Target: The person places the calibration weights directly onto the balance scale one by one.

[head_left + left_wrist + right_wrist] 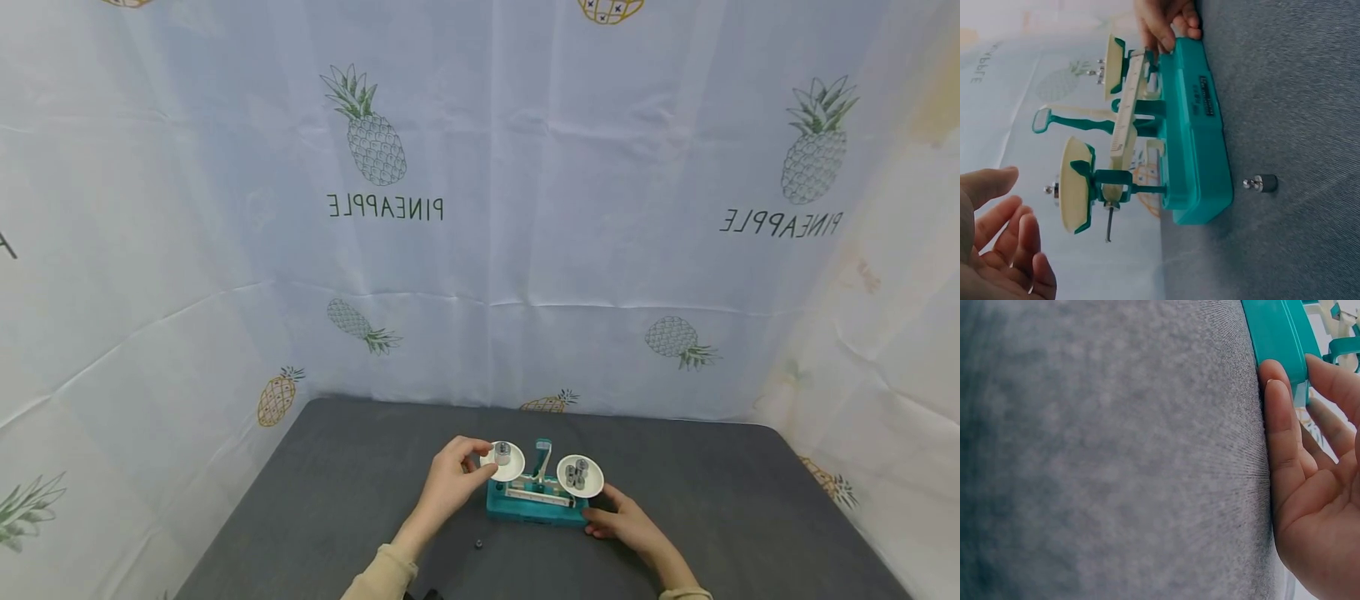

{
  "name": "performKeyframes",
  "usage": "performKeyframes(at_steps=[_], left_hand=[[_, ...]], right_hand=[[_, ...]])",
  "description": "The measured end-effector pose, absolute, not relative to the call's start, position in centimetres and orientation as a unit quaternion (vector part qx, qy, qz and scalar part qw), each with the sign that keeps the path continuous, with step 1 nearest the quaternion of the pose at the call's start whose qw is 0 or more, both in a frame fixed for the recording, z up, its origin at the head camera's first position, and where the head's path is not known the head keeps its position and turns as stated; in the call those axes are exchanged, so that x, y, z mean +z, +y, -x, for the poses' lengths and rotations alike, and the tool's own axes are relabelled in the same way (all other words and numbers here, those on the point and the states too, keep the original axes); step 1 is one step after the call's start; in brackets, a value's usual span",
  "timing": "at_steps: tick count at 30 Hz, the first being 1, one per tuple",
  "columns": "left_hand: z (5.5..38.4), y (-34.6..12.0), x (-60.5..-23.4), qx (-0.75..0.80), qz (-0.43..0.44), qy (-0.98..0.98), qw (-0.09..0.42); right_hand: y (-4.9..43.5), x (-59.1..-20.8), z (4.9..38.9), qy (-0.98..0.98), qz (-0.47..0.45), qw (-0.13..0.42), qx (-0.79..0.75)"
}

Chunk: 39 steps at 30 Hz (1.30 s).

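Observation:
A teal balance scale [536, 510] with two cream pans stands on the table. One larger metal weight [502, 453] sits on the left pan [515, 469]; the right pan [595, 480] holds several smaller weights [577, 475]. Beside the left pan is my left hand [451, 477], its thumb and fingers spread apart around that side. Nothing is between them in the left wrist view. My right hand [628, 523] grips the right end of the scale's base, thumb and fingers on its sides, close to the tabletop.
A small metal weight [1266, 183] stands alone on the dark grey table [360, 467], in front of the scale toward my left forearm. White curtains [525, 250] printed with pineapples hang behind the table and along its sides.

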<state>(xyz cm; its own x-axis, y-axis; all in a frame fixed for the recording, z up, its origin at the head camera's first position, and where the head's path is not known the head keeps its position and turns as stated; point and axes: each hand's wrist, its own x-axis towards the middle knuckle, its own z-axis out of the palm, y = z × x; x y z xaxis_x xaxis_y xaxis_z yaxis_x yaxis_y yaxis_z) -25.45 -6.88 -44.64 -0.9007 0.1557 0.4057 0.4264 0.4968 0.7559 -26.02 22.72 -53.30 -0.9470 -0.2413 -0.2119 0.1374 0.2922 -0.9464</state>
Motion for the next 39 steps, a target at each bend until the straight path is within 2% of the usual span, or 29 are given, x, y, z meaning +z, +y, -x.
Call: performKeyframes(at_steps=[7, 18, 28, 39], left_hand=[[24.5, -7.8, -45.4, -0.480, 0.184, -0.848, 0.127], [23.4, -9.1, -48.2, -0.489, 0.175, -0.852, 0.068], [23.0, -9.1, -50.7, -0.481, 0.168, -0.860, -0.018], [22.7, -9.3, -52.0, -0.469, 0.168, -0.866, -0.050]], right_hand=[[22.8, -53.4, 26.0, 0.786, 0.037, 0.161, -0.596], [22.8, -53.4, 26.0, 0.786, 0.041, 0.159, -0.595], [22.7, -53.5, 25.8, 0.788, 0.032, 0.158, -0.594], [22.7, -53.1, 25.6, 0.787, 0.027, 0.162, -0.595]])
